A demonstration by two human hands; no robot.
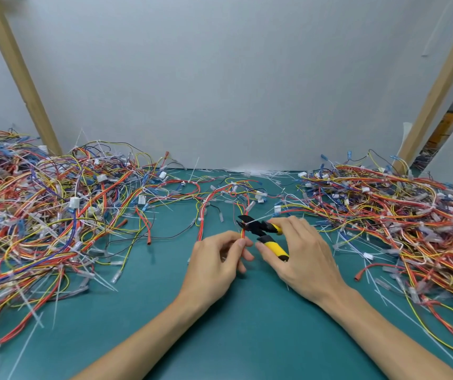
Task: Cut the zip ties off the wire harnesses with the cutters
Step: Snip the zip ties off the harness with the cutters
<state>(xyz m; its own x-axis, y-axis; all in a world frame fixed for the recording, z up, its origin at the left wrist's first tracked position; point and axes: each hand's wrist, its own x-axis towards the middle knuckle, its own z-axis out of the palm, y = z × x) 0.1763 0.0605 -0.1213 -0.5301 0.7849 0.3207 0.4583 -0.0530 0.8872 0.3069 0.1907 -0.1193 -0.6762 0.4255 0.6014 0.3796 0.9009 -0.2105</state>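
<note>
Head view | left hand (214, 259) pinches red-yellow wire harness (242, 232) | right hand (302, 256) grips yellow-handled cutters (262, 231), jaws parted at white zip tie (255, 220) | risk: blades nicking adjacent wires

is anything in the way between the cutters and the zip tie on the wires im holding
Nothing visible blocks it. The cutters in the right hand have their open jaws at the white zip tie, just above where the left hand pinches the red and yellow wires. Only those wires lie close to the blades.
</note>
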